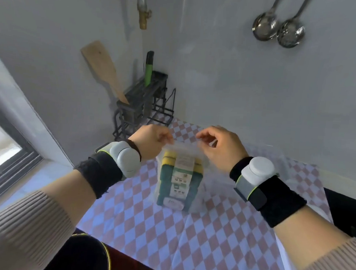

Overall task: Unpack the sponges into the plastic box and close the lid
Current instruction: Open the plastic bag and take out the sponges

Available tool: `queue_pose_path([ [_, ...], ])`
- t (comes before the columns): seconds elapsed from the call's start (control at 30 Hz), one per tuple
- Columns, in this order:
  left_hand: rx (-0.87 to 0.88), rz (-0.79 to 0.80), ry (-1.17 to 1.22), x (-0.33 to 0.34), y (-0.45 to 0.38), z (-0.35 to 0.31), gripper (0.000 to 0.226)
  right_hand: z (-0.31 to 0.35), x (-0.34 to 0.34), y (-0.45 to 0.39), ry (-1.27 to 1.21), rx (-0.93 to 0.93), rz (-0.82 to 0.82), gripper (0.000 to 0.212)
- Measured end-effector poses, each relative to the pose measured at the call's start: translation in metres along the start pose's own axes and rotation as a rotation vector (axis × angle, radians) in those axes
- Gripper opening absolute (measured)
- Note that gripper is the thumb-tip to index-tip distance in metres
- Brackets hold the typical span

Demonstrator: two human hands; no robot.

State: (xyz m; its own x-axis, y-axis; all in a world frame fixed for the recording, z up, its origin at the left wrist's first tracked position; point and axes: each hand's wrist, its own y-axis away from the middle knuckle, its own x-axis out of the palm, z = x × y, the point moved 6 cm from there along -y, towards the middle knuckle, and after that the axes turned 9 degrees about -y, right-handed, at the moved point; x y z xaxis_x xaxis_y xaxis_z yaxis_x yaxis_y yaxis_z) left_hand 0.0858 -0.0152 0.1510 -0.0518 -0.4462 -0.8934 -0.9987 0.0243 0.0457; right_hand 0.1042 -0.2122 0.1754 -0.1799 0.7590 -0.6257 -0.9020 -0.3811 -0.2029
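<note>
A clear plastic bag holds a stack of yellow-and-green sponges with white paper labels. It hangs over the checkered tablecloth. My left hand pinches the bag's top edge on the left. My right hand pinches the same edge on the right. A clear plastic box shows faintly just right of the bag, partly behind my right wrist; its lid cannot be made out.
A black wire rack with a wooden spatula and a green-handled tool stands in the back corner. Two metal ladles hang on the wall. A window frame lies at the left.
</note>
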Motion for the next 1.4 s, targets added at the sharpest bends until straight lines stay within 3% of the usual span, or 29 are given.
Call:
queue_pose_path([
  [0.17,0.029,-0.046,-0.052,-0.009,-0.001,-0.031,0.024,-0.011,0.001,0.007,0.061,0.154,0.214,0.021],
  [0.27,0.007,-0.105,-0.086,-0.008,0.0,-0.042,0.024,-0.01,-0.005,0.011,0.069,0.17,0.206,0.02],
  [0.37,-0.05,-0.261,-0.05,-0.013,0.005,-0.049,0.04,-0.013,-0.015,0.013,0.083,0.196,0.181,0.021],
  [0.43,-0.07,-0.321,-0.017,-0.014,0.008,-0.053,0.033,-0.016,-0.018,0.014,0.087,0.226,0.164,0.023],
  [0.53,-0.109,-0.187,-0.022,-0.002,0.009,-0.064,0.015,-0.02,-0.025,0.018,0.02,0.281,0.131,0.025],
  [0.63,-0.167,-0.01,-0.025,0.018,0.011,-0.077,0.031,-0.024,-0.028,0.025,-0.049,0.334,0.157,0.018],
  [0.7,-0.198,0.072,0.026,0.027,0.012,-0.082,0.039,-0.028,-0.024,0.029,-0.147,0.394,0.21,0.025],
  [0.8,-0.249,0.169,0.111,0.039,0.016,-0.09,0.044,-0.03,-0.02,0.037,-0.252,0.431,0.276,0.014],
  [0.97,-0.314,0.211,0.422,0.053,0.017,-0.098,0.04,-0.039,-0.021,0.038,-0.251,0.415,0.277,0.019],
  [1.2,-0.301,0.258,0.478,0.062,0.014,-0.102,0.039,-0.049,-0.026,0.04,-0.214,0.426,0.277,0.018],
  [1.4,-0.292,0.287,0.559,0.065,0.011,-0.102,0.024,-0.049,-0.025,0.038,-0.222,0.42,0.325,0.022],
])
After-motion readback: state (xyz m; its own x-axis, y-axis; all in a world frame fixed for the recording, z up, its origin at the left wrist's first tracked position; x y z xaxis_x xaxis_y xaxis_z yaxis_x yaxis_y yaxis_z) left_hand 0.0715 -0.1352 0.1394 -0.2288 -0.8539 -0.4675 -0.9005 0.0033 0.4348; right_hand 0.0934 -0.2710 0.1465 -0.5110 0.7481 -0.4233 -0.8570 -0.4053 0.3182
